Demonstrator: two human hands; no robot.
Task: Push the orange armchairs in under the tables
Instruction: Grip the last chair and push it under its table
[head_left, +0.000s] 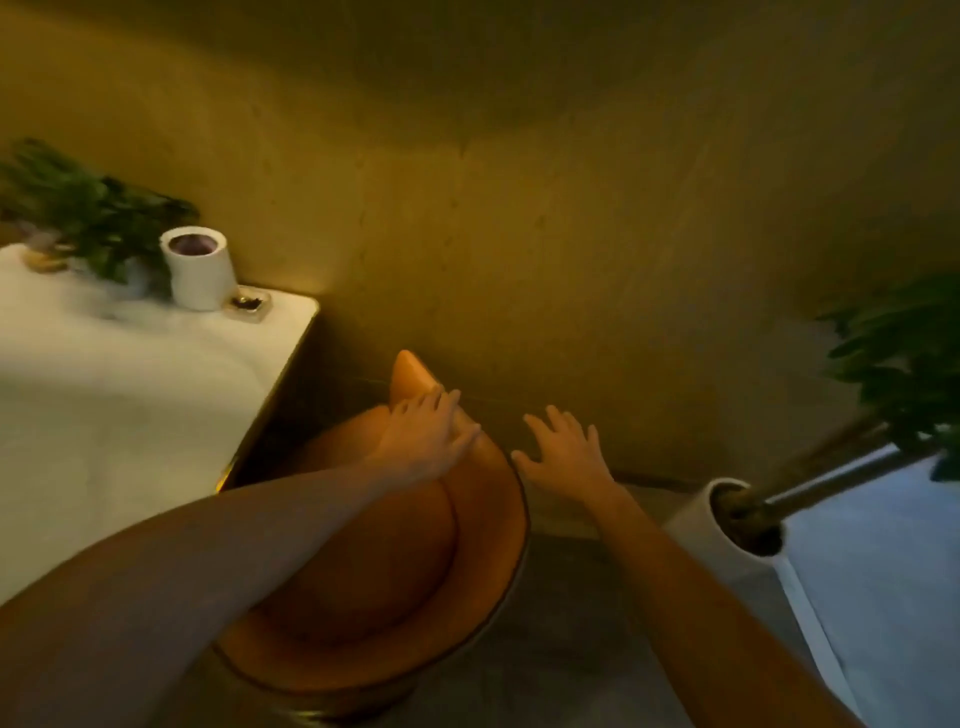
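Note:
An orange armchair (395, 587) with a curved back stands below me, its front tucked beside the edge of a white-topped table (104, 395) on the left. My left hand (426, 441) lies flat on top of the chair's back, fingers spread and pointing toward the wall. My right hand (566, 452) hovers open just right of the chair's back rim, fingers apart, holding nothing. The chair's seat and legs are mostly hidden by my left arm.
A yellow-brown wall (571, 234) rises close behind the chair. On the table stand a white cup (197, 270), a leafy plant (88, 213) and a small tray (249, 304). A white pot (696, 519) with a leaning plant stands at the right, on a grey floor (571, 649).

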